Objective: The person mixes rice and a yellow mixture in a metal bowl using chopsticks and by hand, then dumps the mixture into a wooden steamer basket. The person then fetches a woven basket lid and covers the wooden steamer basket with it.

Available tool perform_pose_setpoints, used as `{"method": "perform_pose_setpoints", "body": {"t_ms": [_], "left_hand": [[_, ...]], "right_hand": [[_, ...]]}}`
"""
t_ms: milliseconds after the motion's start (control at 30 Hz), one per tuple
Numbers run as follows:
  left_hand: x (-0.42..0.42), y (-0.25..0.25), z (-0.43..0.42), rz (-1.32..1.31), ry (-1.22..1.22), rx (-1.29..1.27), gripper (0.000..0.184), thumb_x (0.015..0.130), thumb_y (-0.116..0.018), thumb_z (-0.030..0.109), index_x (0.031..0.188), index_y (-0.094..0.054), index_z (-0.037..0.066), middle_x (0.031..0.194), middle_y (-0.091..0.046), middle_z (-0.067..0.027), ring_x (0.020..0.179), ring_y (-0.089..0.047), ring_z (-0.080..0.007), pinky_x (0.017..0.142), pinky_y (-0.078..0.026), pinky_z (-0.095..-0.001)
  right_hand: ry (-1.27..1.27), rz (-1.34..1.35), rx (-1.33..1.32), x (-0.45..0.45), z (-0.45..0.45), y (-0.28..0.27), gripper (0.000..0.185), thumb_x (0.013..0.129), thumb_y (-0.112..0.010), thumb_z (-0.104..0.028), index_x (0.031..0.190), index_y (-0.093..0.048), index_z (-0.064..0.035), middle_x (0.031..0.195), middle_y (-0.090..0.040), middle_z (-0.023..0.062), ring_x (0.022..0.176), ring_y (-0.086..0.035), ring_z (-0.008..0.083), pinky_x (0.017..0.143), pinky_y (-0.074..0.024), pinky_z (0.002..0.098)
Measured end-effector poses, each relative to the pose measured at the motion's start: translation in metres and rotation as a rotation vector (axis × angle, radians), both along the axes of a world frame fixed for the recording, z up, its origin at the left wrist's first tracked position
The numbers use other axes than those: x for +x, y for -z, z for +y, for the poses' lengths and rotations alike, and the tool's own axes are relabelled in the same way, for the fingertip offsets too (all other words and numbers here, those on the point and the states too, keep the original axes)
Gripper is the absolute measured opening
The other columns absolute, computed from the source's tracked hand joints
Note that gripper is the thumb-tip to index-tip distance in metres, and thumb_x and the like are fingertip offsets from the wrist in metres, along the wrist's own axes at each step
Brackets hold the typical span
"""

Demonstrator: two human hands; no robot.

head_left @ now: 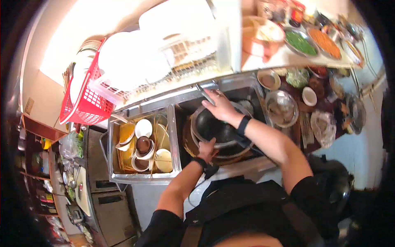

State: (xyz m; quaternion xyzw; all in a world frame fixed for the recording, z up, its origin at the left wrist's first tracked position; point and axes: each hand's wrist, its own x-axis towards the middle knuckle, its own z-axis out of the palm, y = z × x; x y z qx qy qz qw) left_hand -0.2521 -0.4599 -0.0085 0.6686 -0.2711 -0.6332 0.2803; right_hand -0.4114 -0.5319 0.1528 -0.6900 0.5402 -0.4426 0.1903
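Observation:
A large dark bowl [212, 125] with a pale metal rim sits in the right sink basin [183, 158], over another wide round vessel. My left hand [207, 149] grips the bowl's near left rim, with the thumb toward the inside. Above the bowl's far side, my right hand [222, 108] is at the metal faucet [204, 93], its fingers lying along both sides of the spout. The right palm and the contact are partly hidden. Dark bands are on both wrists.
The left basin [176, 164] holds several cups, bowls and chopsticks in yellowish water. A red basket [88, 101] and white dish rack [181, 74] stand behind. At right are a steel bowl [282, 108], a cabbage [297, 77] and trays of chopped greens [301, 42] and orange pieces [325, 42].

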Motion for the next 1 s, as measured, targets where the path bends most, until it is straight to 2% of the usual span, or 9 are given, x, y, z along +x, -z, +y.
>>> {"method": "perform_pose_setpoints", "body": {"t_ms": [67,200,267,433,467,533,600,767,1000], "left_hand": [[0.003,-0.015,0.012,-0.703,-0.009,-0.438,0.073,0.072,-0.078,0.021,0.131,-0.041,-0.003,0.115,-0.053,-0.0180,0.094,-0.061,-0.0371,0.089,-0.050,-0.0384],[0.029,-0.020,-0.012,-0.791,-0.020,-0.717,0.063,0.073,-0.074,0.018,0.127,-0.047,-0.001,0.104,-0.057,-0.0155,0.096,-0.060,-0.0356,0.092,-0.048,-0.0393],[0.035,-0.016,-0.038,-0.397,0.320,-0.659,0.046,0.077,-0.071,0.015,0.118,-0.057,-0.001,0.095,-0.061,-0.0116,0.094,-0.062,-0.0269,0.084,-0.050,-0.0368],[0.007,0.043,-0.112,0.595,0.241,-0.128,0.021,0.083,-0.065,0.008,0.104,-0.067,0.006,0.096,-0.065,-0.0026,0.086,-0.062,-0.0140,0.072,-0.050,-0.0289],[-0.001,0.087,-0.132,0.608,0.393,-0.243,0.024,0.085,-0.064,0.011,0.109,-0.065,0.008,0.099,-0.065,-0.0014,0.087,-0.062,-0.0141,0.074,-0.049,-0.0297],[-0.024,0.151,-0.151,0.563,0.466,-0.774,0.037,0.095,-0.056,0.027,0.129,-0.055,0.012,0.120,-0.061,-0.0055,0.109,-0.058,-0.0220,0.093,-0.046,-0.0388],[-0.021,0.120,-0.161,-0.975,0.879,-1.656,0.037,0.100,-0.043,0.028,0.126,-0.057,0.005,0.123,-0.063,-0.0134,0.110,-0.061,-0.0278,0.096,-0.050,-0.0428],[-0.007,0.085,-0.166,-0.272,0.784,-0.908,0.037,0.100,-0.043,0.028,0.125,-0.057,0.005,0.123,-0.063,-0.0134,0.110,-0.061,-0.0277,0.096,-0.050,-0.0428],[0.042,0.059,-0.141,-0.406,0.721,-0.686,0.037,0.100,-0.044,0.027,0.125,-0.057,0.005,0.123,-0.063,-0.0135,0.110,-0.062,-0.0277,0.096,-0.050,-0.0428]], "right_hand": [[0.037,0.135,-0.153,0.022,-0.036,0.008,0.051,0.093,-0.059,-0.033,0.132,-0.051,-0.0013,0.127,-0.056,0.0256,0.118,-0.053,0.0397,0.099,-0.0431,0.0427],[0.111,0.118,0.008,0.045,-0.072,0.024,0.027,0.086,-0.062,-0.023,0.099,-0.068,0.0000,0.096,-0.067,0.0228,0.087,-0.062,0.0416,0.082,-0.0491,0.0486],[0.203,0.053,-0.268,0.054,-0.082,0.044,0.019,0.082,-0.062,-0.017,0.087,-0.070,-0.0010,0.081,-0.067,0.0205,0.078,-0.063,0.0422,0.076,-0.0496,0.0498],[0.345,-0.307,-0.135,0.060,-0.096,0.105,0.022,0.084,-0.062,-0.020,0.096,-0.069,-0.0020,0.093,-0.068,0.0184,0.090,-0.063,0.0372,0.083,-0.0489,0.0464],[0.333,-0.478,-0.115,0.061,-0.098,0.119,0.025,0.086,-0.062,-0.023,0.100,-0.068,-0.0024,0.097,-0.067,0.0191,0.094,-0.062,0.0378,0.085,-0.0484,0.0472],[0.294,-0.031,0.089,0.035,-0.074,0.153,0.033,0.089,-0.060,-0.022,0.115,-0.062,-0.0017,0.112,-0.063,0.0192,0.106,-0.058,0.0340,0.092,-0.0461,0.0461],[0.105,-0.416,0.302,0.022,-0.054,0.194,0.038,0.092,-0.056,-0.023,0.124,-0.057,-0.0017,0.123,-0.059,0.0195,0.111,-0.057,0.0328,0.096,-0.0449,0.0460],[0.345,-0.134,0.421,-0.021,-0.038,0.207,0.038,0.092,-0.055,-0.023,0.124,-0.057,-0.0017,0.123,-0.059,0.0195,0.111,-0.057,0.0328,0.096,-0.0450,0.0459],[0.429,-0.060,0.450,-0.047,-0.063,0.200,0.038,0.093,-0.055,-0.022,0.124,-0.057,-0.0017,0.123,-0.059,0.0195,0.110,-0.057,0.0327,0.096,-0.0451,0.0458]]}}
